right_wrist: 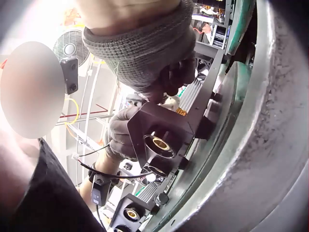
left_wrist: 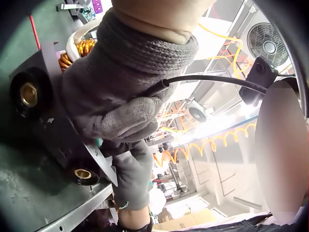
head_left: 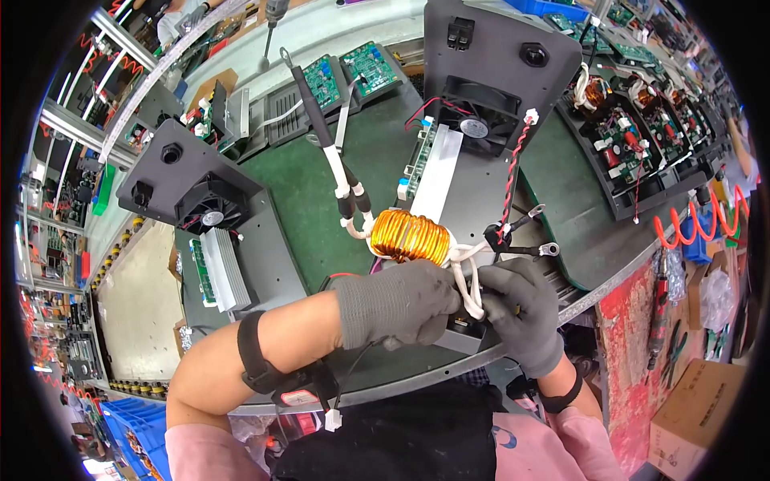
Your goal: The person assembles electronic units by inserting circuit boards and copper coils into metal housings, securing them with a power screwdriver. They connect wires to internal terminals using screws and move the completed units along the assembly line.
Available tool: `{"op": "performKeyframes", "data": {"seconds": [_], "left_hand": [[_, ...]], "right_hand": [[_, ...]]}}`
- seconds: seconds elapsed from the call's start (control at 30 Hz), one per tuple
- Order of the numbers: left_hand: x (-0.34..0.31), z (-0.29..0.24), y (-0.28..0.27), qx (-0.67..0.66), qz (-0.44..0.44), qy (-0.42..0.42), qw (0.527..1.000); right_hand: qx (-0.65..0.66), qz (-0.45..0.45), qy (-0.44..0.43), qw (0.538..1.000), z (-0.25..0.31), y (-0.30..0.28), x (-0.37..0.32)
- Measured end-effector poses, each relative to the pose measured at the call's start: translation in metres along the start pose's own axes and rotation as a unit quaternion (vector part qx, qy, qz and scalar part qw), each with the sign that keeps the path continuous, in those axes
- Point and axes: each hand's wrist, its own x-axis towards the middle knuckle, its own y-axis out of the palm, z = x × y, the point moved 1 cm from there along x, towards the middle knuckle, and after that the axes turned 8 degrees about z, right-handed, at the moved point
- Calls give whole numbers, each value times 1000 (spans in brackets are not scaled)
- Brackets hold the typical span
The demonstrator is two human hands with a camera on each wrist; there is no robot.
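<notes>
A copper-wound toroid coil point(head_left: 409, 236) lies on the middle dark metal chassis, just ahead of my gloved hands. White leads point(head_left: 473, 298) loop from its right end down between the hands. My left hand point(head_left: 401, 303) has its fingers curled at the left side of the loop, pinching the lead. From the other side, my right hand point(head_left: 525, 317) grips the same lead between thumb and fingers. Black-sleeved ends with ring terminals point(head_left: 549, 250) stick out beyond the right hand. Below the hands, the chassis's front plate carries round sockets point(left_wrist: 30, 94) with brass centres. The fingertips are partly hidden.
An upright panel with a fan point(head_left: 477, 120) rises behind the coil. Another fan chassis point(head_left: 212, 212) stands at the left. Circuit boards point(head_left: 369, 64) lie at the back, and wired assemblies point(head_left: 626, 148) fill the right. A red coiled hose point(head_left: 698, 228) hangs beyond the bench edge.
</notes>
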Motion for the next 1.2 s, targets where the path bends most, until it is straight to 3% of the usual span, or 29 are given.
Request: {"op": "performKeyframes", "data": {"seconds": [0.07, 0.2, 0.3, 0.4, 0.47, 0.5, 0.57, 0.6, 0.67, 0.7, 0.77, 0.8, 0.87, 0.9, 0.97, 1.2], "left_hand": [[3, 3, 3, 68, 2, -44, 997], [4, 6, 4, 71, -9, -46, 996], [-4, 1, -1, 11, -38, 26, 999], [-7, -9, -4, 32, 0, -25, 999], [-11, -19, -8, -115, -18, -155, 981], [-10, -22, -5, -116, -16, -155, 981], [-8, -28, 3, -128, -145, -182, 964], [-8, -33, 3, -128, -142, -183, 964], [-9, -44, 1, 24, -117, -294, 948], [-8, -49, 6, 25, -113, -294, 949], [-8, -58, 14, 196, -212, -320, 902], [-7, -61, 15, 197, -209, -320, 903], [-4, -71, 14, 394, -312, -150, 852], [1, -67, 13, 394, -309, -149, 853], [14, -55, 8, 429, -362, 5, 828], [17, -37, -3, 430, -262, 30, 864]], "right_hand": [[-40, -1, -20, 999, -2, 0, 1], [-113, -21, -44, 992, -1, 4, -3], [-162, 1, -48, 986, 5, 0, -1], [-166, 60, -56, 983, -9, -11, -1], [-138, 78, -51, 986, -15, -15, -3], [-124, 94, -53, 986, -15, -16, -3], [-108, 109, -53, 987, -18, -18, -3], [-115, 120, -55, 985, -19, -19, -4], [-122, 129, -53, 983, -21, -20, -4], [-130, 154, -55, 978, -21, -18, -3], [-133, 201, -39, 970, -22, -16, -3], [-130, 199, -36, 971, -22, -17, -1], [-140, 230, -26, 963, -19, -18, 2], [-139, 229, -24, 963, -19, -16, 1], [-146, 212, -11, 966, -21, -13, 0], [-98, 186, -17, 977, -24, -14, -6]]}}
